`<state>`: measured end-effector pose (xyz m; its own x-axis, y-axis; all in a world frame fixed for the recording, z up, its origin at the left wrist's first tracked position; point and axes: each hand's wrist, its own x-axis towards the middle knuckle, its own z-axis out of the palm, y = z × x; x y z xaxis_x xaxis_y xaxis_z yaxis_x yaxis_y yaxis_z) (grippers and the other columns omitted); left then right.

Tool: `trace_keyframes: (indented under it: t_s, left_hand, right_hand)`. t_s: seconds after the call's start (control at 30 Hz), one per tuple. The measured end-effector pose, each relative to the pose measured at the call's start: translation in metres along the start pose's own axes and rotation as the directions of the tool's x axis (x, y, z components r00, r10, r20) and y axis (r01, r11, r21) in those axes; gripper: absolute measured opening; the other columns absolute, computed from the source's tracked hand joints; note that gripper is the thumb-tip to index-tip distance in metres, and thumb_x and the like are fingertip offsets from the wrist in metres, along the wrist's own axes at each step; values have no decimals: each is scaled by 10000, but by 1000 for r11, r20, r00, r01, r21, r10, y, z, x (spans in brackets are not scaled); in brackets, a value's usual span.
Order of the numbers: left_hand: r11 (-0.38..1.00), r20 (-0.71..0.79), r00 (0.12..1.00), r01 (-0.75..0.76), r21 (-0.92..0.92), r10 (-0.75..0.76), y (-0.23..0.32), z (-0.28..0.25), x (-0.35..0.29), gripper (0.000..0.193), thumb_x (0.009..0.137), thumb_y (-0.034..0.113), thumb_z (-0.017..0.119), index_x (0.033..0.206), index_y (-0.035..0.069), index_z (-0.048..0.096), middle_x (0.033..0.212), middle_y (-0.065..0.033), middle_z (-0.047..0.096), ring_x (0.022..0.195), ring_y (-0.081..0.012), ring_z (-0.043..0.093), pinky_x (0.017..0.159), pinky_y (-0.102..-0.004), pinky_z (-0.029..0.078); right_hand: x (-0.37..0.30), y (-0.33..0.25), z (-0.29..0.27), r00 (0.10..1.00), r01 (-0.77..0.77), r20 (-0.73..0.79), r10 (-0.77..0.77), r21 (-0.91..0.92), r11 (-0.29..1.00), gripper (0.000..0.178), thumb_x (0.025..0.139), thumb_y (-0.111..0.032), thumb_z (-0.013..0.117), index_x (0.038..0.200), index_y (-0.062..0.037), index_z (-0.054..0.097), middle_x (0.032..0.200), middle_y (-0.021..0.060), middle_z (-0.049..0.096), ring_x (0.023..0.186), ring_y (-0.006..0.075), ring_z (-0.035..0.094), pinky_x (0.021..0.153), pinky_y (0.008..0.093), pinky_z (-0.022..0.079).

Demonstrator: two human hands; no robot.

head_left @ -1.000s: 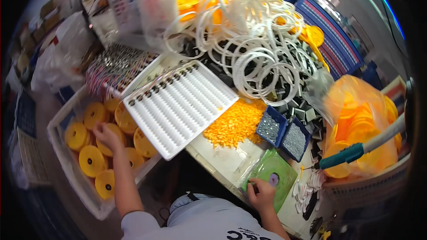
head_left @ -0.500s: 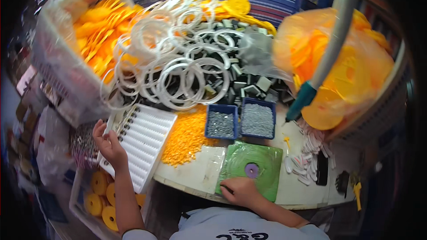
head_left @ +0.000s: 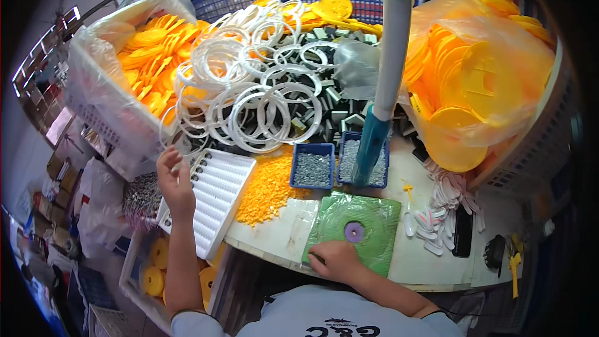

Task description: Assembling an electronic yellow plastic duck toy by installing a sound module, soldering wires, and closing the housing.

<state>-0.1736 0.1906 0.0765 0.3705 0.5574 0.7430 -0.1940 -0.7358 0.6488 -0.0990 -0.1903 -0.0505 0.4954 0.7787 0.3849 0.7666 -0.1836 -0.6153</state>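
Green pad (head_left: 377,221): lay at five o'clock.
White tray (head_left: 218,203): sat at eight o'clock.
Left hand (head_left: 177,186): was raised by the tray's ten o'clock, fingers loosely spread.
Right hand (head_left: 337,260): rested at the pad's seven o'clock, curled; couldn't tell if pinching.

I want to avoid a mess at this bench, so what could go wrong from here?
The left hand is close to the white tray, whose near corner seems to reach past the table edge; a bump might tip it. The teal-tipped white tube crosses the view of the right blue bin; if low enough, it might knock it. The loose yellow pieces lie heaped by the left blue bin and could get mixed in.
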Motion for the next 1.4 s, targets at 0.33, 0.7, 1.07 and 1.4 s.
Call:
trace_keyframes:
  t_s: [0.33, 0.7, 1.07, 1.4]
  left_hand:
    - [856, 99, 993, -102, 507, 60, -59, -26, 87, 251, 933, 107, 642, 1157, -7, 644, 1172, -179, 641, 1025, -324, 655, 935, -412, 521]
    - [643, 169, 986, -124, 756, -9, -172, -15, 214, 326, 922, 161, 665, 1191, -24, 676, 1233, -249, 668, 1163, -415, 634, 997, -485, 510]
    - [308, 133, 940, -31, 951, -315, -257, 9, 288, 282, 941, 165, 644, 1166, 0, 678, 1166, -234, 709, 1122, -432, 675, 937, -512, 560]
    - [481, -15, 971, -106, 870, 239, -230, -11, 316, 261, 1011, 119, 517, 1198, 32, 677, 1093, -234, 733, 1013, -431, 709, 842, -514, 570]
  right_hand:
    - [7, -3, 0, 999, -38, 20, 38, 9, 999, 142, 886, -243, 706, 897, -107, 745, 791, 112, 709, 724, 332, 692, 638, 456, 537]
    - [4, 5, 2, 899, -433, 63, 433, 269, 860, 184, 921, -231, 739, 947, -54, 781, 738, 100, 715, 630, 206, 674, 595, 343, 511]
    - [15, 4, -1, 674, -722, 240, 699, 416, 553, 193, 966, -190, 745, 1010, -6, 784, 713, -3, 681, 628, 35, 543, 573, 246, 445]
    - [11, -6, -1, 743, -652, 167, 648, 401, 644, 187, 955, -179, 757, 1002, 0, 785, 726, 6, 702, 641, 35, 569, 572, 247, 462]
